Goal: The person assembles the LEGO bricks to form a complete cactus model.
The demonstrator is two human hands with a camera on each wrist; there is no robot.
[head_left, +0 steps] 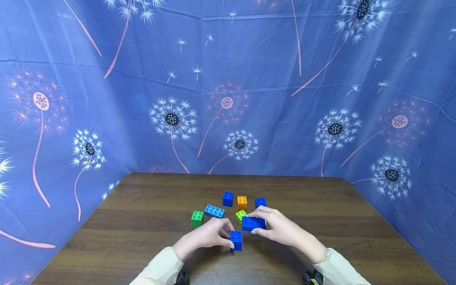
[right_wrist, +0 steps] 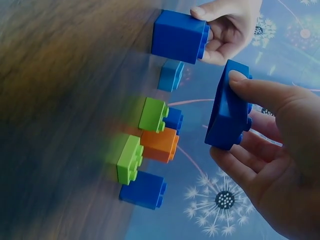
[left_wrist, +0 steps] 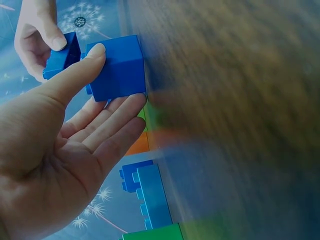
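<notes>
My left hand (head_left: 210, 234) pinches a square blue toy brick (head_left: 236, 242) between thumb and fingers, near the front middle of the table. In the right wrist view this brick (right_wrist: 176, 39) has its studs facing up, away from the tabletop. A longer blue brick (head_left: 253, 224) is gripped by my right hand (head_left: 278, 226), thumb on the near side and fingers on the far side. The right wrist view shows the long brick (right_wrist: 226, 112) raised off the table, its hollow underside partly visible. The two blue bricks are close together but apart.
Behind the hands stand a green brick (head_left: 197, 219), a light blue long brick (head_left: 214, 211), a blue brick (head_left: 228, 198), an orange brick (head_left: 242, 203), lime bricks (right_wrist: 152, 115) and another blue brick (head_left: 261, 202). The brown table (head_left: 142, 213) meets a blue dandelion-print cloth (head_left: 278, 118).
</notes>
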